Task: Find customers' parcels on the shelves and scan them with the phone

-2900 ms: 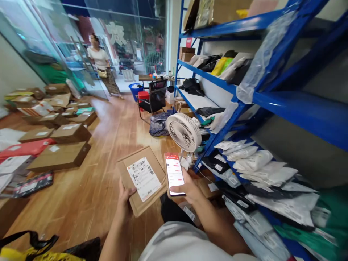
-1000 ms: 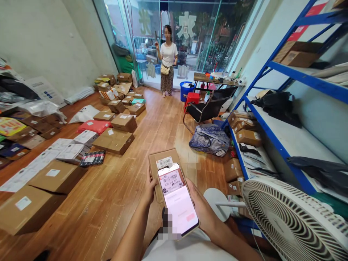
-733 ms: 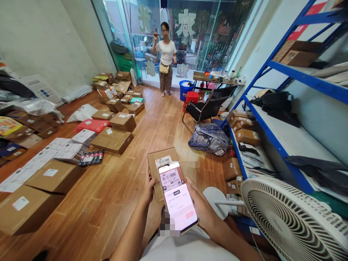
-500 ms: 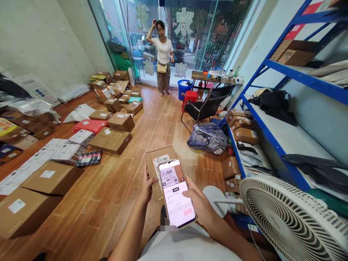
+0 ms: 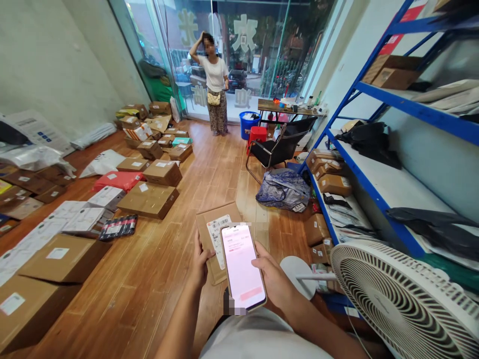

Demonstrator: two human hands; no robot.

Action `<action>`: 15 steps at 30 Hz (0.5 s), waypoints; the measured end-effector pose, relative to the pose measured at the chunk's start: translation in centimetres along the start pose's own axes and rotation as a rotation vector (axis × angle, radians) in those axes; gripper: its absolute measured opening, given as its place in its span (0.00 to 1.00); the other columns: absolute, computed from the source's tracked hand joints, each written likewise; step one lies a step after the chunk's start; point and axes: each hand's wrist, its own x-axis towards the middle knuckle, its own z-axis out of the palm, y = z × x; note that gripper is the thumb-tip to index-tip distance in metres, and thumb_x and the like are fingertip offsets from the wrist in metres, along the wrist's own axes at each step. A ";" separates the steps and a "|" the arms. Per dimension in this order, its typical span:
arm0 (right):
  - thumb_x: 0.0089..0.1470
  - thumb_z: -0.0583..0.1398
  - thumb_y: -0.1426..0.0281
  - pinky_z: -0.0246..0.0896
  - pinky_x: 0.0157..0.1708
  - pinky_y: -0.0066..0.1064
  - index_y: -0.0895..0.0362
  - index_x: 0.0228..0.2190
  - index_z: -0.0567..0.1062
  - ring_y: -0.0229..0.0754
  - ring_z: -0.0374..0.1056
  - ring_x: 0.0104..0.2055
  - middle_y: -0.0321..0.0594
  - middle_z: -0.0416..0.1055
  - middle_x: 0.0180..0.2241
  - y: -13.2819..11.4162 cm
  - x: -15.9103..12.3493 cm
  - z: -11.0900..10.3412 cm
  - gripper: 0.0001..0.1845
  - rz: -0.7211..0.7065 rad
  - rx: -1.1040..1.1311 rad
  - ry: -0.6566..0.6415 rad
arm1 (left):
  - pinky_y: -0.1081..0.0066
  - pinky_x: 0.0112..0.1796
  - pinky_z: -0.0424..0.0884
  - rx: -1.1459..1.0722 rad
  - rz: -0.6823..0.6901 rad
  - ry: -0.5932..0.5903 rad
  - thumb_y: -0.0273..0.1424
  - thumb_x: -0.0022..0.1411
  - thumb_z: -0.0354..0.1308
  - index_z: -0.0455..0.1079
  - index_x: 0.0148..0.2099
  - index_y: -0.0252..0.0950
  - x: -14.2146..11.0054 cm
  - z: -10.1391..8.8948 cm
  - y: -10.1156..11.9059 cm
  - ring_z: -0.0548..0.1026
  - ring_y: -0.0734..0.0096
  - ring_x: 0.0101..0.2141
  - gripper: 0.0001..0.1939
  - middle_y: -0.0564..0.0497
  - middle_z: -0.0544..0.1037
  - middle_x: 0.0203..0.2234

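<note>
My left hand point(image 5: 199, 263) grips the left edge of a flat brown cardboard parcel point(image 5: 211, 221) with a white barcode label, thumb on top. My right hand point(image 5: 276, 279) holds a smartphone point(image 5: 242, 267) just over the parcel's right half; its screen glows pale pink with a red button near the bottom. The phone hides part of the label. Both hands are held low in front of my body, above the wooden floor.
Many cardboard boxes point(image 5: 148, 199) and mail bags cover the floor at left. A blue metal shelf point(image 5: 377, 204) with parcels runs along the right, a white fan point(image 5: 396, 299) beside me. A person point(image 5: 213, 82) stands by the glass front; a black chair point(image 5: 279, 147) is nearby.
The phone screen switched from a scanned barcode view to a plain pink page. The person by the glass raised a hand to the head. My view shifted slightly right.
</note>
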 end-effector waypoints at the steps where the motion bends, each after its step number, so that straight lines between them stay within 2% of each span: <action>1: 0.50 0.60 0.69 0.61 0.35 0.30 0.55 0.46 0.72 0.43 0.71 0.37 0.40 0.77 0.39 0.1 0.4 -0.2 0.19 -0.012 0.018 0.032 | 0.57 0.51 0.66 0.016 0.004 -0.007 0.31 0.48 0.60 0.47 0.68 0.48 0.3 0.0 -0.2 0.70 0.54 0.51 0.46 0.49 0.71 0.54; 6: 0.51 0.65 0.60 0.63 0.43 0.36 0.57 0.44 0.73 0.46 0.73 0.39 0.43 0.79 0.39 0.1 2.6 -1.7 0.20 -0.120 0.111 0.203 | 0.56 0.58 0.57 0.131 -0.041 -0.094 0.32 0.49 0.61 0.47 0.67 0.52 3.1 0.5 -2.0 0.64 0.53 0.58 0.45 0.51 0.67 0.57; 10: 0.47 0.68 0.57 0.64 0.39 0.37 0.59 0.38 0.74 0.47 0.74 0.34 0.44 0.79 0.33 -0.2 3.1 -3.8 0.22 -0.200 0.101 0.410 | 0.53 0.61 0.53 0.173 -0.088 -0.188 0.33 0.47 0.61 0.49 0.66 0.52 5.6 2.9 -3.4 0.60 0.50 0.60 0.45 0.51 0.67 0.56; 13: 0.45 0.66 0.51 0.62 0.38 0.38 0.60 0.35 0.75 0.47 0.73 0.32 0.43 0.78 0.29 -0.6 1.4 -5.5 0.25 -0.219 0.237 0.528 | 0.51 0.62 0.53 0.194 -0.142 -0.229 0.34 0.47 0.61 0.51 0.65 0.51 5.8 4.9 -3.8 0.60 0.46 0.60 0.43 0.51 0.69 0.54; 15: 0.46 0.63 0.48 0.62 0.41 0.39 0.60 0.35 0.75 0.49 0.73 0.35 0.44 0.78 0.29 -0.9 -1.2 -6.4 0.27 -0.239 0.359 0.499 | 0.48 0.60 0.57 0.202 -0.180 -0.252 0.36 0.48 0.62 0.52 0.65 0.50 5.1 6.1 -3.9 0.62 0.44 0.59 0.42 0.51 0.72 0.52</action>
